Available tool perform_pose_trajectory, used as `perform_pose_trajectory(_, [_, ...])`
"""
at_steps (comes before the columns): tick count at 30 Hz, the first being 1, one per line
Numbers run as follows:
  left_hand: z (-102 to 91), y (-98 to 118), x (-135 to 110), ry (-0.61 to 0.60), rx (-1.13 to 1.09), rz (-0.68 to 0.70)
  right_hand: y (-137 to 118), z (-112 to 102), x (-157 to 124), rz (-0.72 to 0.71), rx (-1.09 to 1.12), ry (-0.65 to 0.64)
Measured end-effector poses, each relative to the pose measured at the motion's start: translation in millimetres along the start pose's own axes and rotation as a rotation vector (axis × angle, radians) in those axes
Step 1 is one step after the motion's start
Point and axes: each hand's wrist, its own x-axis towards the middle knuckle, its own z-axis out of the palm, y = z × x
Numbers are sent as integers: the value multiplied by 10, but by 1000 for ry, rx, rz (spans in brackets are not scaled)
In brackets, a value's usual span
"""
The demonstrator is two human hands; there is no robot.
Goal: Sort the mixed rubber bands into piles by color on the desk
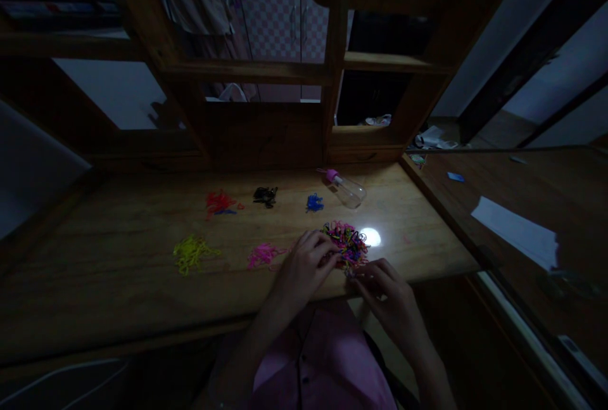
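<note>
A mixed heap of small coloured rubber bands (346, 239) lies near the front edge of a wooden desk (118, 270). My left hand (306, 264) rests at the heap's left side, fingers curled into the bands. My right hand (380, 280) sits just below the heap, fingers pinched together on something I cannot make out. Sorted little piles lie to the left: pink (262, 255), yellow (191, 252), red (219, 202), black (265, 194) and blue (314, 202).
A clear plastic bottle with a pink cap (346, 190) lies on its side behind the heap. A bright light spot (370, 237) glares beside the bands. Wooden shelves (256, 71) rise at the back. A white paper (515, 232) lies on the surface at right.
</note>
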Motion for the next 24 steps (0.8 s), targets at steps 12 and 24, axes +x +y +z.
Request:
perform_pose_trajectory(12, [-139,2,-74,96,-73,-115,32,46,93,6,-2,53])
perform_pose_trajectory(24, [-122,-19,-123,84,-44,-121,74,27,100,122,130,212])
